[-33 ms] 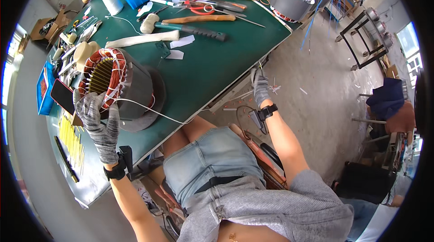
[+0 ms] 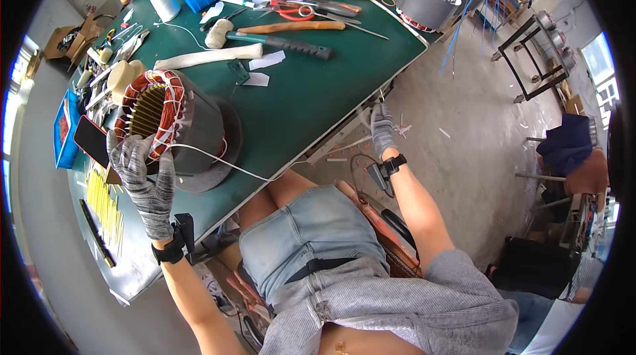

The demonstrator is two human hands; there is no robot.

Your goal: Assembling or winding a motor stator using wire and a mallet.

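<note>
A grey motor stator lies on its side on the green table, its copper windings bound with white cord and its bore lined with yellow strips. My gloved left hand grips the near rim of the winding, its fingertips hidden at the opening. From that rim a white cord runs across the table's front edge toward my gloved right hand. Beyond the edge, over the floor, that hand is closed on the cord. A small pale tip shows above its fingers; what it belongs to is unclear.
A mallet, scissors and a white rod lie on the table. Yellow strips and a phone are left of the stator. More stators stand at the far right, near a metal rack.
My right hand has shifted slightly downward, and the cord beside it now hangs in a blurred loop. My left hand and the stator look unchanged.
</note>
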